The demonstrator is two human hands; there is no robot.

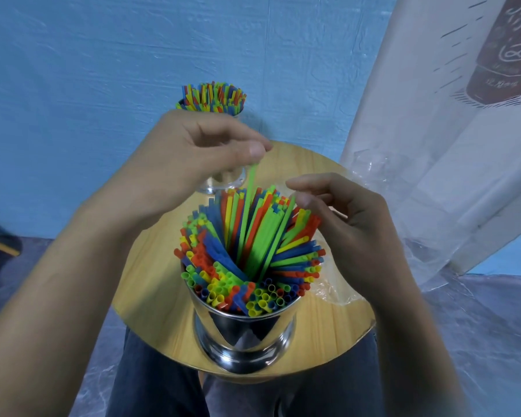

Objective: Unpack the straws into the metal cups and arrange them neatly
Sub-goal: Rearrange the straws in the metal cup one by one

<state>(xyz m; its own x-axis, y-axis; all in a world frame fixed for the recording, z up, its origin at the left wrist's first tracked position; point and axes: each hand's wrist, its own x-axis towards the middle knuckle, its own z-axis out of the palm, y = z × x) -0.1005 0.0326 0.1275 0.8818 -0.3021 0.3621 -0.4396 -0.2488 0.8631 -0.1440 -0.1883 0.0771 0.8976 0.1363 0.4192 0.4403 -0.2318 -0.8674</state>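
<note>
Green straw [251,188] pinched at its tip by the left hand [193,155], mid-frame above the crammed near metal cup [244,332]. The right hand [346,218], curled, meets another straw; whether it grips, I cannot tell. Best to ease each straight down, gently.

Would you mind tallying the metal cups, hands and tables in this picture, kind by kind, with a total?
Metal cups: 2, the near metal cup and the far metal cup, both holding straws.
Hands: 2, the left hand, pinching a green straw, and the right hand.
Tables: 1, the round wooden table.
Total: 5.
</note>
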